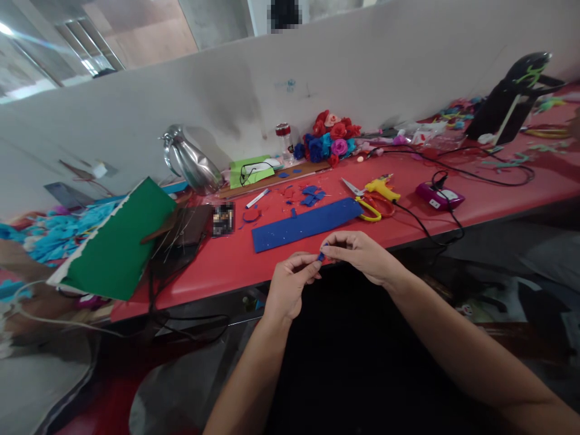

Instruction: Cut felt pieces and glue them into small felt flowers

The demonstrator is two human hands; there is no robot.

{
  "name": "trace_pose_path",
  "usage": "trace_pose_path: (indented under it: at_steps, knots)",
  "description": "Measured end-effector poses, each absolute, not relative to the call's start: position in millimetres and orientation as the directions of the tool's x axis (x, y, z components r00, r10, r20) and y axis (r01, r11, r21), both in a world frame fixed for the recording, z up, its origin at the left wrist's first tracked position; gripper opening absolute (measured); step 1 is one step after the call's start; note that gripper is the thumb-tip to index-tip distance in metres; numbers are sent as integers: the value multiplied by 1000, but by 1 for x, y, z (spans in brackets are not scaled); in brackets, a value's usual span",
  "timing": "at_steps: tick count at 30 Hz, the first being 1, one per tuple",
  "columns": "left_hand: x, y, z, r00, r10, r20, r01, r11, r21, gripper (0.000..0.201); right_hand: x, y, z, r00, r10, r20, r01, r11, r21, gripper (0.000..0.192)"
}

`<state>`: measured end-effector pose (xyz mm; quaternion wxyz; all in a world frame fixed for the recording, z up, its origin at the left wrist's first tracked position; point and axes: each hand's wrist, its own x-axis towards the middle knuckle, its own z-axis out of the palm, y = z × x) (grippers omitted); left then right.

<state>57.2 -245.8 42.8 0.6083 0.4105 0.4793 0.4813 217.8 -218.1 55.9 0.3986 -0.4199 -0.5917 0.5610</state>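
Between both sets of fingertips is a small blue piece (321,256), perhaps of paper or foam; its exact kind is too small to tell. My left hand (292,281) pinches it from the left. My right hand (360,254) pinches its upper right side. Just beyond my hands, a long blue strip (308,224) lies flat on the red table (212,275). Yellow-handled scissors (369,208) rest at the strip's right end, beside a yellow glue gun (383,190). Several cut blue scraps (312,196) lie behind the strip.
A purple box with a plug (439,196) and its cables sit at the right. Artificial flowers (333,139), a glass jar (285,145) and a steel jug (193,160) stand along the wall. A green board (120,244) leans at the left, near a dark pouch (183,232).
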Motion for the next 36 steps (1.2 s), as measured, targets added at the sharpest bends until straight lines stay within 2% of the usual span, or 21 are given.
trace_pose_path:
  at_steps: [5, 9, 15, 19, 24, 28, 33, 36]
  knots:
    - [60, -246, 42, 31, 981, -190, -197, 193, 961, 20, 213, -219, 52, -247, 966, 75, 116, 106, -988, 19]
    - [59, -246, 42, 11, 987, -160, -160, 159, 974, 17, 214, -219, 51, -257, 961, 107, 140, 146, -979, 19]
    - [57, -248, 43, 90, 981, -173, -116, 183, 976, 18, 218, -219, 53, -299, 948, 105, 114, 145, -983, 18]
    - [58, -245, 43, 78, 973, -217, -195, 229, 954, 21, 217, -217, 51, -311, 943, 121, 97, 158, -983, 17]
    - [65, -222, 48, 4, 965, -261, -454, 234, 860, 25, 206, -207, 41, -196, 964, 181, 31, 191, -981, 17]
    - [72, -202, 50, -61, 958, -280, -564, 198, 801, 26, 194, -197, 34, -236, 954, 186, -32, 183, -983, 15]
    - [74, -198, 44, -91, 943, -321, -546, 222, 808, 29, 188, -190, 25, -192, 956, 222, -63, 213, -975, 12]
    - [72, -195, 42, -112, 960, -258, -464, 179, 867, 28, 188, -185, 20, -216, 951, 222, -22, 222, -975, 12]
